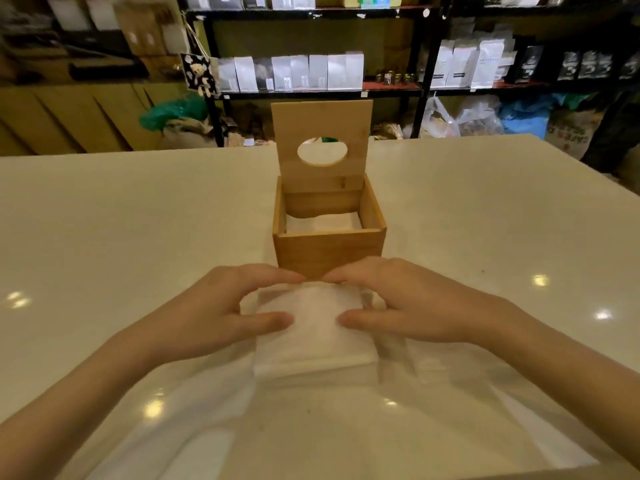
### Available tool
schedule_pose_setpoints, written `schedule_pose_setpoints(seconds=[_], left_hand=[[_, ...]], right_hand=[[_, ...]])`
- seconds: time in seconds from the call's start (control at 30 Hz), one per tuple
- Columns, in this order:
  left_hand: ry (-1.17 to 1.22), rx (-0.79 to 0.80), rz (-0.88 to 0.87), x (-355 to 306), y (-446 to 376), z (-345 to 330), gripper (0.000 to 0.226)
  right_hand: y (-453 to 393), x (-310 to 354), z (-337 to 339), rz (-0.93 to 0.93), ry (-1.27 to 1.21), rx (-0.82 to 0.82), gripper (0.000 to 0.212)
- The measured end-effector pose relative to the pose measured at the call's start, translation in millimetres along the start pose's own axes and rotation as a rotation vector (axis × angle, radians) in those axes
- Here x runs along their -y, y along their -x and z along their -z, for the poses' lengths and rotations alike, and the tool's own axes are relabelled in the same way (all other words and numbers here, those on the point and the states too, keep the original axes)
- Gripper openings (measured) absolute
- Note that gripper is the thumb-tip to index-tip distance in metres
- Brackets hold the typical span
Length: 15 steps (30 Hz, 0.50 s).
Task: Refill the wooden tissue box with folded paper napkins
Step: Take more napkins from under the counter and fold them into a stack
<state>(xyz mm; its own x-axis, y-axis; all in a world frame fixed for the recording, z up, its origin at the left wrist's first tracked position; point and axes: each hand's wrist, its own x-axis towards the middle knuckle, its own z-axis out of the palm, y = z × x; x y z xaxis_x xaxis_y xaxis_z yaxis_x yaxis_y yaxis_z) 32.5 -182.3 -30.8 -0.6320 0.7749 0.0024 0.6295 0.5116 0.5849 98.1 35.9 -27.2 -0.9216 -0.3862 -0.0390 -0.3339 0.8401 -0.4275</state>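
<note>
Both grips, left hand point(221, 313) and right hand point(408, 306), pinch the napkin stack point(311, 334) before the box point(329, 247).

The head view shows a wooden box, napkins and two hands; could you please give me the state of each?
wooden tissue box: open, upright on the table, partly filled with white napkins.
lid: swung up, standing behind the box.
napkin stack: on the table before the box, in a clear plastic wrap.
left hand: grips the stack's left side.
right hand: grips its right side.
</note>
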Motion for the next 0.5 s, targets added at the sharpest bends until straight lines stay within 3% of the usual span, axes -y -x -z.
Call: schedule_pose_setpoints(seconds=[0.23, 0.37, 0.5], left_hand=[[-0.098, 0.072, 0.134, 10.5, 2.6, -11.2, 0.064], [-0.181, 0.192, 0.157, 7.1, -2.3, -9.6, 0.067], [-0.174, 0.322, 0.226, 2.8, -10.2, -8.0, 0.061]], right_hand=[[-8.0, -0.3, -9.0, -0.051, 0.084, 0.108, 0.060], [-9.5, 2.6, -10.0, -0.119, 0.073, 0.139, 0.069], [-17.3, 7.5, -7.1, -0.181, 0.047, 0.246, 0.061]])
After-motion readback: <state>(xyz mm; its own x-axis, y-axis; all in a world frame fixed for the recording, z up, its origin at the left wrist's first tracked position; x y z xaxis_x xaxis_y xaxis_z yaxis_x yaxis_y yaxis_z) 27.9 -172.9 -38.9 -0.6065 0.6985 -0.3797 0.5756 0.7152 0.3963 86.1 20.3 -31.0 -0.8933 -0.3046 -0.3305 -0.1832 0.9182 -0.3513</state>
